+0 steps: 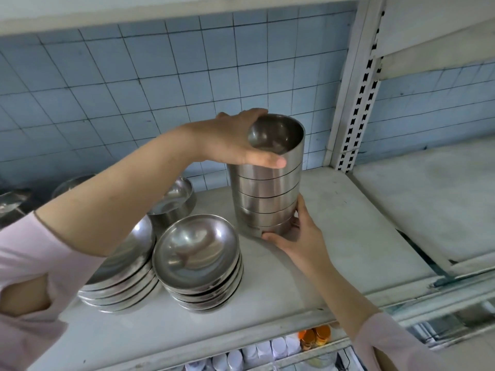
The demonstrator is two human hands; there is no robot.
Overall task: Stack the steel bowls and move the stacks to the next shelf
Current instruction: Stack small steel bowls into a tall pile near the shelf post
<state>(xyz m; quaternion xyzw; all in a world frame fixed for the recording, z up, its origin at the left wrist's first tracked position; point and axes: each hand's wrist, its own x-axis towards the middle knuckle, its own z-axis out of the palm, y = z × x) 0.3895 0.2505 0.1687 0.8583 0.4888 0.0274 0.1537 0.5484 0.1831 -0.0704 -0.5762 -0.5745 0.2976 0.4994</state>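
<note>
A tall stack of straight-sided steel bowls (267,188) stands on the white shelf (334,236), slightly tilted. My left hand (230,140) grips its top bowl at the rim. My right hand (297,236) holds the bottom of the stack from the right and front. Left of it sit a stack of wide shallow steel bowls (198,261), a second such stack (126,274) partly hidden under my left forearm, and a single deeper bowl (174,202) behind them.
The neighbouring shelf (428,199) lies to the right, past a white slotted upright post (359,97). A blue tiled wall (134,89) backs the shelves. More steel bowls (16,199) sit at far left. White and orange items (313,338) fill the lower shelf.
</note>
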